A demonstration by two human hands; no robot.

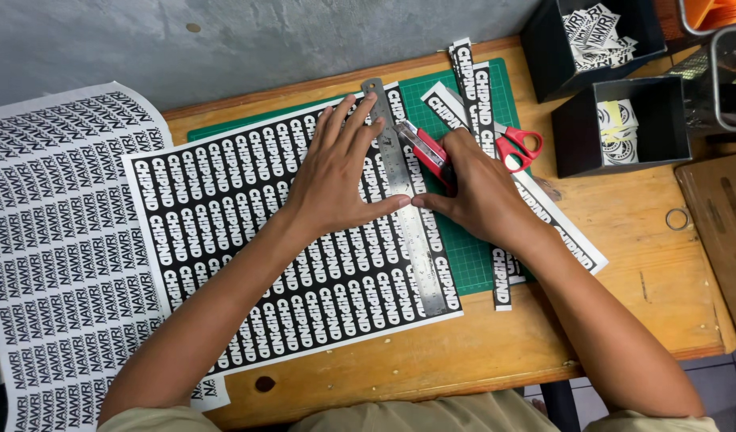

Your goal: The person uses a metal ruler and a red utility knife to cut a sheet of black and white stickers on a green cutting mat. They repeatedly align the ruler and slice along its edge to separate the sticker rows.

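Steel is under my left hand: I have it spread flat, fingers splayed, pressing a long metal ruler down onto a black sticker sheet printed with rows of white labels. My thumb reaches along the ruler's left edge and nearly meets my right thumb. My right hand is curled shut around a red utility knife, its tip set against the ruler's right edge near the top of the sheet. The sheet lies on a green cutting mat, which rests on a wooden table. Just beyond my right hand, red-handled scissors lie on the mat among cut strips of stickers, and more strips trail from under my wrist towards the table's right side. To the left, a larger white sheet with black lettering hangs over the table edge. At the far right corner stand two black boxes holding cut stickers, and a small metal ring lies on the wood near them.
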